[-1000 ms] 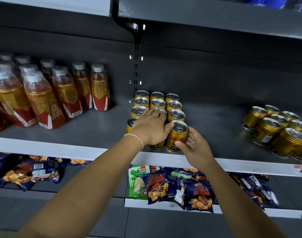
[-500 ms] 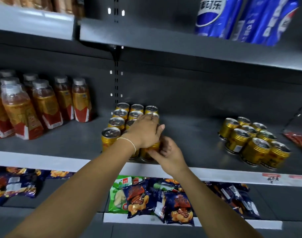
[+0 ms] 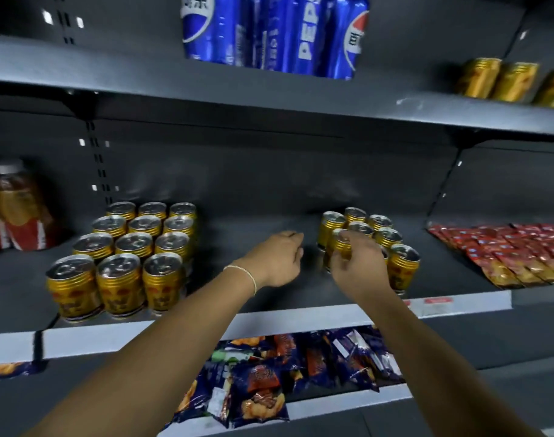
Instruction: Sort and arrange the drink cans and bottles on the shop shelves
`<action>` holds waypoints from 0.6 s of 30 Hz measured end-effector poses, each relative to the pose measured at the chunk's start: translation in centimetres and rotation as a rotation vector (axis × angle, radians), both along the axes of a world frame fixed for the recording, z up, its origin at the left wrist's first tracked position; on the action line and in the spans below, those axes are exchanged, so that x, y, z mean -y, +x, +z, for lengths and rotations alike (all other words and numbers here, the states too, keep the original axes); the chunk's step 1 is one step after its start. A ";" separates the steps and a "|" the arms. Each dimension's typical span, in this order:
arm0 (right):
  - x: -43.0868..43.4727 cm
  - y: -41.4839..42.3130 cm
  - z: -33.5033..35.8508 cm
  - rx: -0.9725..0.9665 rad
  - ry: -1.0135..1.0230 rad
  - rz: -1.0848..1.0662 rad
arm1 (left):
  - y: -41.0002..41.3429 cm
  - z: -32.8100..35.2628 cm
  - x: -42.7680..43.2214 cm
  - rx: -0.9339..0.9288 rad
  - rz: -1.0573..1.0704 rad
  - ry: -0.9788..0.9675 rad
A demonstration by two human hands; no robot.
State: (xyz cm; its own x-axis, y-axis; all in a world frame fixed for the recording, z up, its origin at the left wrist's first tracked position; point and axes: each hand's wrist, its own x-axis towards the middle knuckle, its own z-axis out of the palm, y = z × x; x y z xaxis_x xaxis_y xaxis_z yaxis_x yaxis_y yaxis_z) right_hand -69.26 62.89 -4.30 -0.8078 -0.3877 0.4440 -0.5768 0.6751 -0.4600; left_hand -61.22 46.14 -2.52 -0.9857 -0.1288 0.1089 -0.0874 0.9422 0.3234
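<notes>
You're moving off the squared can block (image 3: 127,257); right grip (image 3: 357,263) is grasping a loose gold can (image 3: 340,242) right of it, left grip (image 3: 277,260) released.

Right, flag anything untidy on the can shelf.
The right cluster of gold cans sits skewed and loose, apart from the squared left block; the right hand grips one can there. Snack packets below lie jumbled.
</notes>
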 end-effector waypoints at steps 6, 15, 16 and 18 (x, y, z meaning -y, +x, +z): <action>-3.8 -4.4 1.4 0.086 0.349 -0.110 | -3.2 -1.1 -5.0 0.071 -0.038 0.032; -3.6 -6.4 1.5 0.101 0.460 -0.072 | -4.2 -2.1 -6.4 0.065 -0.033 0.004; -3.5 -6.4 1.6 0.105 0.441 -0.062 | -4.1 -2.1 -6.3 0.055 -0.037 0.010; -3.3 -6.1 2.0 0.102 0.413 -0.041 | -4.1 -2.1 -6.0 0.036 -0.047 0.032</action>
